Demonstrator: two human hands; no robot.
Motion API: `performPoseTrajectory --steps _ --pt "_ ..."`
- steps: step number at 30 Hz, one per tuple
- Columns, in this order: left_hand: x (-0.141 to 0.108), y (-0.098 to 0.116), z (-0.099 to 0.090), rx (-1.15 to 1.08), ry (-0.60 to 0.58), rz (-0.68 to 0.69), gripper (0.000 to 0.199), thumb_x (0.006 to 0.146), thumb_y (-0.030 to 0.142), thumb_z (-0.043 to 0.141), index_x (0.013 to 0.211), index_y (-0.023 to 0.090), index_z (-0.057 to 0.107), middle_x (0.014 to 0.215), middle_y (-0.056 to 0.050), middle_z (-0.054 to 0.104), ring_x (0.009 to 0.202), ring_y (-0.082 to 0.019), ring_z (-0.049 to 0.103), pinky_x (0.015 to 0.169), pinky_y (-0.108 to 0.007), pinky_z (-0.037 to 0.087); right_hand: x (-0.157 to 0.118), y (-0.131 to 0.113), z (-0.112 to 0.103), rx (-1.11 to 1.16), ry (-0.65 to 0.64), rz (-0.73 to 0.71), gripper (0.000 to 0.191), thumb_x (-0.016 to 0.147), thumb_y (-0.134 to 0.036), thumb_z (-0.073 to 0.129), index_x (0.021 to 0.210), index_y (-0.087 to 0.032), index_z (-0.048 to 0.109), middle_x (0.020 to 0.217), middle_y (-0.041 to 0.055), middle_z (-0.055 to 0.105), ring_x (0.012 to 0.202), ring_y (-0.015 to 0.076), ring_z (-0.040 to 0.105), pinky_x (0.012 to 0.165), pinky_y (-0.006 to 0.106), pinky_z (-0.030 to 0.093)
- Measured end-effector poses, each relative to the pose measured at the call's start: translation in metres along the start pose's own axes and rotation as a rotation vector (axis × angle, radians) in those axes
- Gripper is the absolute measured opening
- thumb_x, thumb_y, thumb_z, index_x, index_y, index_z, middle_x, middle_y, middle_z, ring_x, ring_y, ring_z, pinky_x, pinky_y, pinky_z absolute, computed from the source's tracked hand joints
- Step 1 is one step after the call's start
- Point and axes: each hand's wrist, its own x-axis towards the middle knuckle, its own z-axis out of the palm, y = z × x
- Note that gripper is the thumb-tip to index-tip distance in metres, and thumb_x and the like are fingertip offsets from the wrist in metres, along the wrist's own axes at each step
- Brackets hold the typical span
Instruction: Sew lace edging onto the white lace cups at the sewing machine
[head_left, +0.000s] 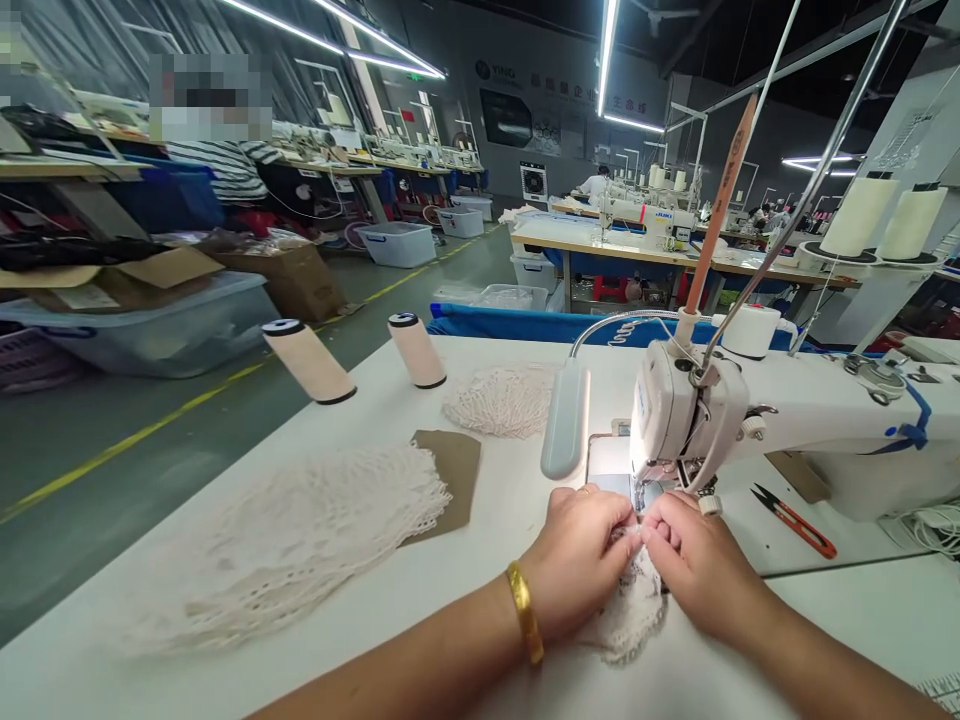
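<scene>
A small piece of cream lace (634, 610) hangs from my fingers just in front of the needle of a white sewing machine (660, 410). My left hand (585, 550) pinches its upper edge from the left, with a gold bangle (525, 612) on that wrist. From the other side my right hand (697, 560) pinches the same edge, thumbs close together. The fingertips hide part of the lace, and whether it lies under the presser foot I cannot tell. Orange-handled thread snips (795, 522) lie on the table right of my right hand.
At left, a large lace pile (285, 540) overlaps a brown card (450, 480). Farther back are another lace piece (499, 400) and two thread cones (311, 362). A grey lamp (566, 420) stands beside the machine head. A person in stripes (217, 165) sits across the aisle.
</scene>
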Motion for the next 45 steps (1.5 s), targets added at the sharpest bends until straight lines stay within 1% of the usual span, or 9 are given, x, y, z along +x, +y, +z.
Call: performPoseTrajectory --steps 3,6,9,12,14,16,21,34,45 --pt "-0.002 0.002 0.005 0.113 0.107 0.033 0.017 0.091 0.026 0.054 0.075 0.021 0.055 0.078 -0.002 0.064 0.082 -0.025 0.059 0.086 -0.043 0.039 0.0 0.002 0.005 -0.097 0.063 -0.016 0.02 0.097 -0.023 0.044 0.077 -0.025 0.045 0.075 0.0016 0.062 0.071 0.0207 0.059 0.062 0.028 0.039" --pt "-0.003 0.001 0.009 0.251 0.338 0.146 0.002 0.087 0.02 0.061 0.088 0.02 0.063 0.096 -0.004 0.068 0.091 -0.026 0.061 0.084 -0.042 0.037 0.0 0.003 0.008 -0.129 0.111 -0.017 0.017 0.097 -0.022 0.047 0.08 -0.025 0.048 0.071 -0.0001 0.061 0.063 0.0191 0.056 0.057 0.027 0.036" --pt "-0.005 -0.001 0.012 0.374 0.465 0.331 0.015 0.093 0.011 0.056 0.083 0.021 0.063 0.096 -0.003 0.069 0.09 -0.025 0.061 0.084 -0.042 0.035 0.0 0.004 0.009 -0.14 0.131 -0.018 0.013 0.098 -0.023 0.05 0.086 -0.025 0.055 0.07 -0.0009 0.061 0.057 0.0183 0.053 0.053 0.027 0.033" --pt "-0.009 -0.005 0.012 0.392 0.391 0.491 0.031 0.099 0.007 0.049 0.074 0.02 0.06 0.078 0.0 0.067 0.077 -0.02 0.058 0.081 -0.04 0.035 0.0 0.007 0.009 -0.144 0.125 -0.045 0.013 0.099 -0.022 0.051 0.088 -0.024 0.058 0.08 0.0019 0.066 0.065 0.0192 0.059 0.056 0.027 0.038" --pt "-0.012 -0.007 0.012 0.386 0.349 0.52 0.031 0.1 0.007 0.048 0.075 0.019 0.061 0.077 0.0 0.067 0.073 -0.019 0.057 0.081 -0.04 0.035 -0.001 0.01 0.007 -0.138 0.104 -0.093 0.016 0.099 -0.019 0.05 0.088 -0.024 0.061 0.086 0.0032 0.068 0.074 0.0201 0.062 0.063 0.027 0.044" --pt "-0.014 -0.007 0.01 0.371 0.322 0.505 0.029 0.101 0.008 0.048 0.079 0.019 0.063 0.082 -0.001 0.071 0.075 -0.019 0.059 0.084 -0.041 0.035 -0.003 0.013 0.005 -0.142 0.067 -0.157 0.021 0.101 -0.016 0.049 0.09 -0.024 0.064 0.089 0.0038 0.068 0.077 0.0201 0.063 0.067 0.028 0.047" --pt "-0.017 -0.007 0.007 0.324 0.278 0.462 0.027 0.103 0.011 0.049 0.084 0.02 0.067 0.092 -0.002 0.076 0.08 -0.021 0.063 0.086 -0.043 0.033 -0.01 0.02 -0.001 -0.182 0.028 -0.256 0.028 0.105 -0.012 0.045 0.103 -0.025 0.07 0.099 0.0052 0.071 0.072 0.0186 0.06 0.065 0.03 0.046" --pt "-0.009 -0.014 0.004 0.257 0.222 0.416 0.027 0.103 0.01 0.047 0.091 0.02 0.069 0.106 -0.002 0.081 0.097 -0.025 0.071 0.095 -0.047 0.033 -0.008 0.02 0.002 -0.389 0.122 -0.297 0.034 0.103 -0.01 0.042 0.11 -0.022 0.073 0.097 0.0083 0.074 0.07 0.021 0.062 0.059 0.032 0.043" --pt "-0.005 -0.014 0.002 0.295 0.262 0.428 0.027 0.101 0.01 0.051 0.091 0.02 0.073 0.103 -0.004 0.082 0.097 -0.026 0.072 0.094 -0.048 0.032 -0.005 0.021 0.002 -0.402 0.159 -0.292 0.032 0.103 -0.011 0.043 0.106 -0.023 0.073 0.1 0.0084 0.075 0.07 0.0201 0.063 0.061 0.031 0.044"
